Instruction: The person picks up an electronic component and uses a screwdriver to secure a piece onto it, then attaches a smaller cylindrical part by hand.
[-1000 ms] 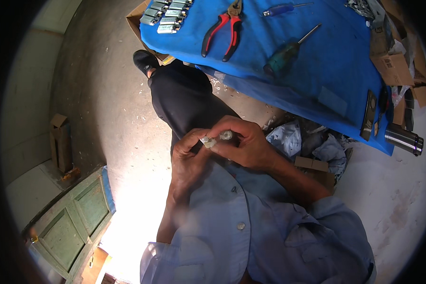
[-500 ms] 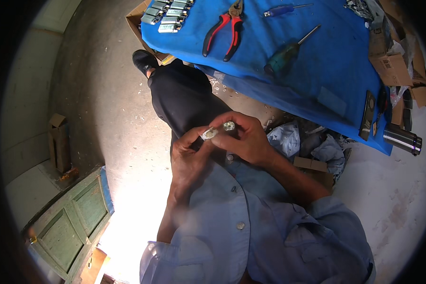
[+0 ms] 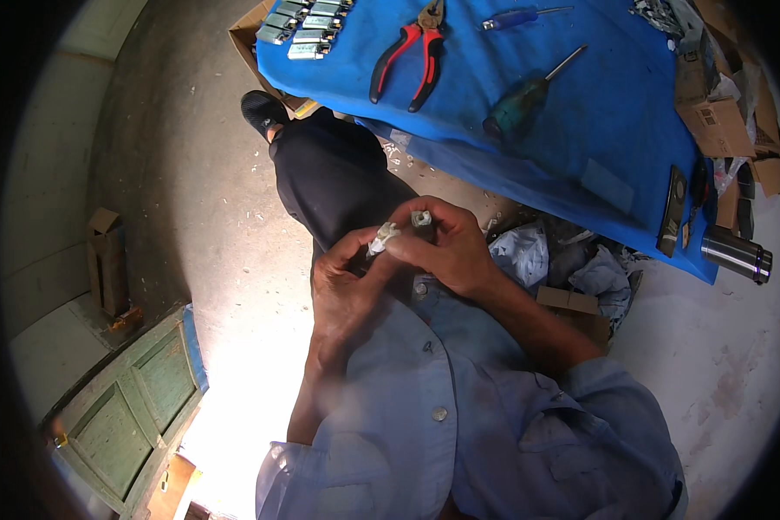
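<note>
In front of my lap, both hands are raised with their fingertips close together. My left hand [image 3: 345,282] pinches a small, irregular whitish piece [image 3: 383,238] between thumb and fingers, and my right thumb reaches across to touch it. Curled fingers of my right hand [image 3: 453,251] hold a small pale block [image 3: 421,219] with a square end and a dark spot in its middle. Most of that block is hidden by the hand. How the two pieces relate, joined or apart, I cannot tell.
Ahead, a blue-covered table [image 3: 485,61] carries red-handled pliers [image 3: 412,61], a green screwdriver [image 3: 529,100], a blue screwdriver [image 3: 524,17] and several small silver blocks [image 3: 308,43]. A steel cylinder [image 3: 737,256] lies at its right corner. Cardboard boxes [image 3: 715,113] stand far right.
The whitish piece has turned between my fingers and looks more ragged now. The pale block in my right hand has shifted slightly upward and tilted. Both arms stay almost where they were.
</note>
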A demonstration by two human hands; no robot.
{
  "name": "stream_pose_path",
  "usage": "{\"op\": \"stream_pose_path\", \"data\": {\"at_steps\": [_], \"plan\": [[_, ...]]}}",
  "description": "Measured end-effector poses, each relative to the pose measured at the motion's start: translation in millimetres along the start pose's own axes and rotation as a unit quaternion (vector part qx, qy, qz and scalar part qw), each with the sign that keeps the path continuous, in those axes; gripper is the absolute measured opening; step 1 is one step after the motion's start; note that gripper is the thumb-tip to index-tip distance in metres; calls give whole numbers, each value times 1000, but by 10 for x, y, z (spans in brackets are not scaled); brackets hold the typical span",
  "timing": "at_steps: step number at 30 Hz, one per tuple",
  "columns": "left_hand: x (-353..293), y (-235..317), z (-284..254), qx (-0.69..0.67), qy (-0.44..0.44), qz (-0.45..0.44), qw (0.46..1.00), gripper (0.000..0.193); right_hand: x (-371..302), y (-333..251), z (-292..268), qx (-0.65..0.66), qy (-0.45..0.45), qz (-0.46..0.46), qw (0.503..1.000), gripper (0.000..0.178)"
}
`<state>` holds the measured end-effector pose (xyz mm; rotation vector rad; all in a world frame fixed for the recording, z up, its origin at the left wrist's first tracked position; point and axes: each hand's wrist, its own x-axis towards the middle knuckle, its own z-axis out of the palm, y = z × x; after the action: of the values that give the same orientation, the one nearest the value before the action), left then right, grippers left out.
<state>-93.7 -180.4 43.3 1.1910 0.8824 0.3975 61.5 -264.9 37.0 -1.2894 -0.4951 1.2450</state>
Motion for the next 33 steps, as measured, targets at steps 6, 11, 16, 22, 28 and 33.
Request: {"op": "stream_pose_path", "data": {"at_steps": [6, 11, 16, 22, 28, 33], "plan": [[2, 1, -11, 9, 0, 1, 1000, 25, 2, 1, -5, 7, 3, 9, 1000, 25], [12, -11, -15, 4, -2, -1, 1000, 24, 0, -16, -19, 6, 2, 22, 1000, 26], [14, -32, -28, 9, -1, 4, 1000, 24, 3, 0, -19, 5, 3, 14, 1000, 26], [22, -62, -36, 6, 2, 9, 1000, 24, 7, 45, -11, -7, 4, -10, 1000, 24], [42, -102, -58, 13, -4, 14, 1000, 24, 1, 43, -17, -14, 2, -20, 1000, 23], [48, -116, -56, 8, -5, 26, 1000, 24, -6, 44, -18, 1, -4, -13, 1000, 24]]}}
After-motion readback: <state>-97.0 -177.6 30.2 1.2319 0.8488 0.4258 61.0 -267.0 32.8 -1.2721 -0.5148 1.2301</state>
